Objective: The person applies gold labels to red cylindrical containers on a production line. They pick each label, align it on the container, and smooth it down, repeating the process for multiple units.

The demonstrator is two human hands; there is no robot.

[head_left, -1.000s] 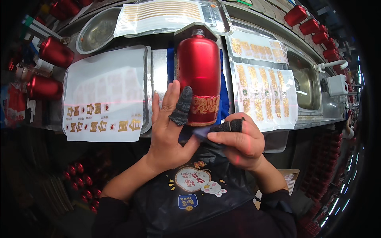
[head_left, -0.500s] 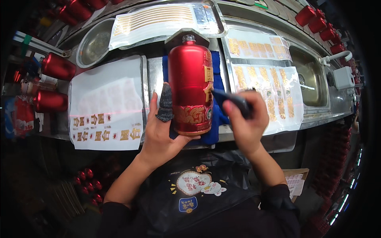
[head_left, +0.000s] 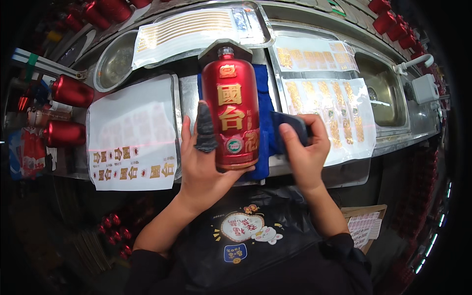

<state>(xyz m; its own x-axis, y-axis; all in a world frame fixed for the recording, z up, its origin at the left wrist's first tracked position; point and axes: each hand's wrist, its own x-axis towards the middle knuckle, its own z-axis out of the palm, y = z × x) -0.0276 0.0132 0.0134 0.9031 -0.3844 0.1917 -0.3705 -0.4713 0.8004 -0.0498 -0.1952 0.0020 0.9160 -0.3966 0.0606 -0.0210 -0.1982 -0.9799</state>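
Note:
A glossy red bottle (head_left: 231, 113) with gold characters down its front stands upright in front of me, its neck pointing away. My left hand (head_left: 201, 169) holds it by the left side and the base; a dark wrap covers one finger. In my right hand (head_left: 309, 147) is a dark blue flat scraper (head_left: 291, 129), gripped between thumb and fingers, just right of the bottle and apart from it. A blue cloth (head_left: 264, 98) lies beneath the bottle. On the left rests a white decal sheet (head_left: 130, 169) with gold characters, some of its spots bare.
Gold decal sheets (head_left: 339, 132) lie on trays to the right, before a sink (head_left: 383, 101) with a white tap (head_left: 418, 61). A round metal bowl (head_left: 110, 69) and a gold-striped sheet (head_left: 184, 34) sit at the back. Red bottles (head_left: 66, 133) stand at left.
The bottle has turned so its gold characters face up at me instead of sitting at its right edge. The scraper has moved slightly away from it, to the right.

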